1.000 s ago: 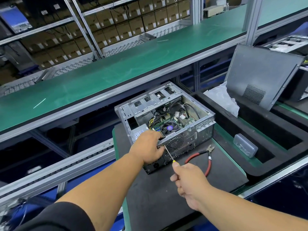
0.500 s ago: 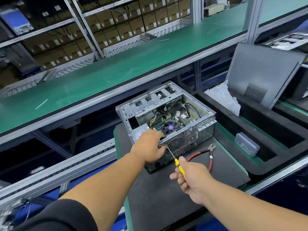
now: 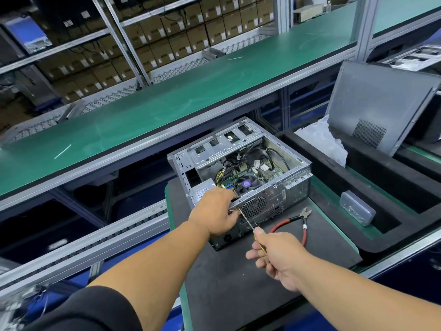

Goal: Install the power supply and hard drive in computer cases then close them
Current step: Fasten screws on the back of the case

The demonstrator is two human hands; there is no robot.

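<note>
The open grey metal computer case (image 3: 241, 177) is lying on its side at the centre of the frame, on the dark foam-covered work pallet (image 3: 226, 283), so its rear panel is facing the person and the screw points are reachable. The silver boxed power supply (image 3: 202, 191) is sitting in the case's near left corner. The left hand (image 3: 214, 213) is reaching in from the lower left, fingers curled over the case's rear edge beside the screw spot, likely steadying it. The right hand (image 3: 274, 256), lower centre, is gripping the yellow-handled screwdriver (image 3: 248, 223), shaft angled up-left to the rear panel. Red-handled cutters (image 3: 296, 223) are lying just right of the case. The removed grey side panel (image 3: 377, 106) is leaning at the upper right.
</note>
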